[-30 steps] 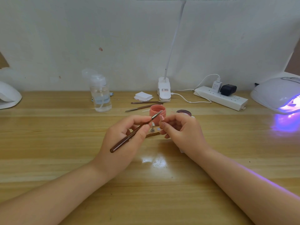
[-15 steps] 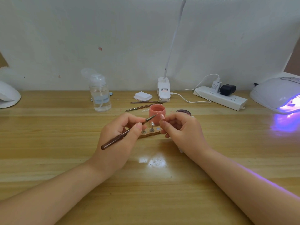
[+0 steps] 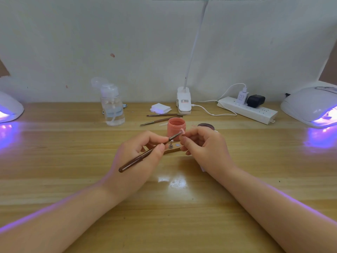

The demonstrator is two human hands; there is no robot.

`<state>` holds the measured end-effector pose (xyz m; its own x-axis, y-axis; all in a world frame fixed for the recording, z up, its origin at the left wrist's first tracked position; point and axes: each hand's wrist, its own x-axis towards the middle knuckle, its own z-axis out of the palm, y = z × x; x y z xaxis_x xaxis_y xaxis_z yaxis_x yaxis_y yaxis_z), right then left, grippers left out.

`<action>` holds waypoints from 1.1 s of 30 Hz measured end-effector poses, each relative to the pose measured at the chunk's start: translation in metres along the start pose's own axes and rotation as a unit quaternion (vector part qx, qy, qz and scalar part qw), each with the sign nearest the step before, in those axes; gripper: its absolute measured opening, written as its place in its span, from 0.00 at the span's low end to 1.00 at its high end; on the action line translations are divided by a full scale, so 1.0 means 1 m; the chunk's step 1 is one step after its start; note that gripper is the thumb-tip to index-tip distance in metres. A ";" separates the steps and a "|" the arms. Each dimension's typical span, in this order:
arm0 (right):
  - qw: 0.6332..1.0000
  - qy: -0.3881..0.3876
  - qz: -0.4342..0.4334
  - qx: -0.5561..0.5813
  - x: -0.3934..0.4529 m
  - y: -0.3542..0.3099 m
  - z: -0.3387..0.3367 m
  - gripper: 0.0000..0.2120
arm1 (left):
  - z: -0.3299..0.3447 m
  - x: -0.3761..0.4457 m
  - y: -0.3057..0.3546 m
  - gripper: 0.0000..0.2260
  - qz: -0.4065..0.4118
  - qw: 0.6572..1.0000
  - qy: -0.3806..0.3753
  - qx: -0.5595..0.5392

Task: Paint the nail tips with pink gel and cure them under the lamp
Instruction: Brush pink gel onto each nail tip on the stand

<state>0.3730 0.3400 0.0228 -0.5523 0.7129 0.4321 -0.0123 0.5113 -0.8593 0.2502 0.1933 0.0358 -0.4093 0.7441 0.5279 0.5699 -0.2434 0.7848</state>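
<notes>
I see the nail tip pinched in my right hand, raised just in front of the pink gel jar. My left hand has its grip closed round the brush, bristles touching the tip. The clip lamp's base carries a label too small to read. On the surface, curing lamps glow violet at the far right and far left.

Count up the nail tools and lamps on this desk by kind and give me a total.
Brushes: 3, one held in the left hand, two lying
Curing lamps: 2
Gel jars: 2
Desk lamp: 1
Pump bottle: 1
Total: 9
</notes>
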 end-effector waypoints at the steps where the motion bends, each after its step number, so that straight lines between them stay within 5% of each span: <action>1: 1.000 0.001 0.002 0.001 0.000 0.000 0.000 0.02 | -0.001 0.000 -0.001 0.07 -0.003 1.000 0.006 -0.004; 25: 1.000 0.002 0.003 0.004 -0.001 0.000 0.000 0.05 | -0.005 0.002 -0.001 0.08 0.023 0.999 -0.018 0.030; 33: 1.000 0.004 0.009 0.000 0.001 0.000 0.000 0.03 | -0.011 0.016 0.003 0.06 -0.023 0.998 0.055 -0.023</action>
<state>0.3730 0.3409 0.0228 -0.5454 0.7261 0.4186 -0.0026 0.4980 -0.8672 0.2374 0.1974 0.0499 -0.5114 0.6834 0.5209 0.5157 -0.2408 0.8222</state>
